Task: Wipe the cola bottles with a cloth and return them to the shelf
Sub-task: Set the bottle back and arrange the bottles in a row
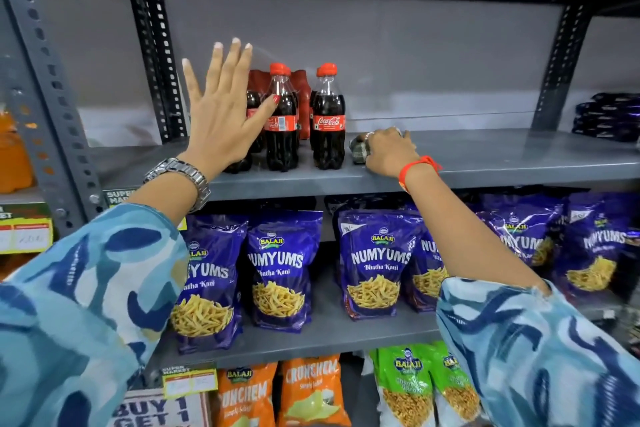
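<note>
Several small cola bottles with red caps stand on the grey shelf point(485, 156). One cola bottle point(329, 121) stands at the right of the group, another cola bottle point(282, 121) just left of it. My left hand point(221, 107) is raised flat with fingers spread in front of the leftmost bottles, its thumb tip touching the middle bottle. My right hand point(388, 149) rests on the shelf right of the bottles, closed on a dark checked cloth point(358, 147) bunched under the fingers. A red shrink-wrapped pack point(304, 104) stands behind the bottles.
Perforated grey uprights point(162, 73) frame the bay. Dark packets point(606, 116) are stacked at the shelf's far right. Purple snack bags point(377, 263) fill the shelf below, orange point(311, 392) and green bags point(405, 388) the one under it. Orange drink bottles point(14, 152) stand at left.
</note>
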`<action>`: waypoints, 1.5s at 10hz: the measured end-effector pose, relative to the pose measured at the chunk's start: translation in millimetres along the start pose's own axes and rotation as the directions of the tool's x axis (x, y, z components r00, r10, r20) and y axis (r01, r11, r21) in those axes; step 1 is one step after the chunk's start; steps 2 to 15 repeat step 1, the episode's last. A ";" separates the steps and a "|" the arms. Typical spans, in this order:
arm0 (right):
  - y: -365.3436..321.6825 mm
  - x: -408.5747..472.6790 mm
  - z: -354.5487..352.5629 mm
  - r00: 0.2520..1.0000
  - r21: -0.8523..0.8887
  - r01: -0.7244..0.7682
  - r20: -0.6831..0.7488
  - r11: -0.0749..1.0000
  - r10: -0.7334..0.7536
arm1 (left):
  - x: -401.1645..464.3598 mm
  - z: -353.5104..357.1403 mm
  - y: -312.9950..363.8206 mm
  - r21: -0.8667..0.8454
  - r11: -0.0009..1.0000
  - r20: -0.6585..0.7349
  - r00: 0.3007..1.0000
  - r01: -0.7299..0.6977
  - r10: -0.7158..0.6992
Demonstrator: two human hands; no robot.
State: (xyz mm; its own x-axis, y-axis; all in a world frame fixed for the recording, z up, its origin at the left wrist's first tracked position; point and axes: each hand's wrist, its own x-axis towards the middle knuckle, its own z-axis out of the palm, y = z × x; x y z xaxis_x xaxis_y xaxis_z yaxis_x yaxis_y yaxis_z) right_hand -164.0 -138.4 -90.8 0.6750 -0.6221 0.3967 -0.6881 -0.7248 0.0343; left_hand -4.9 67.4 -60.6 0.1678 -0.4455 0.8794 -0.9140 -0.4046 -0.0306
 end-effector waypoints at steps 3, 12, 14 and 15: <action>-2.5 -3.6 -6.8 1.000 0.149 -0.007 -0.006 0.989 0.008 | 1.6 -6.1 2.5 0.013 1.000 0.006 1.000 0.017 -0.017; -2.5 -3.6 -6.8 1.000 0.149 -0.007 -0.006 0.989 0.008 | 1.6 -6.1 2.5 0.013 1.000 0.006 1.000 0.017 -0.017; -2.5 -3.6 -6.8 1.000 0.149 -0.007 -0.006 0.989 0.008 | 1.6 -6.1 2.5 0.013 1.000 0.006 1.000 0.017 -0.017; -2.5 -3.6 -6.8 1.000 0.149 -0.007 -0.006 0.989 0.008 | 1.6 -6.1 2.5 0.013 1.000 0.006 1.000 0.017 -0.017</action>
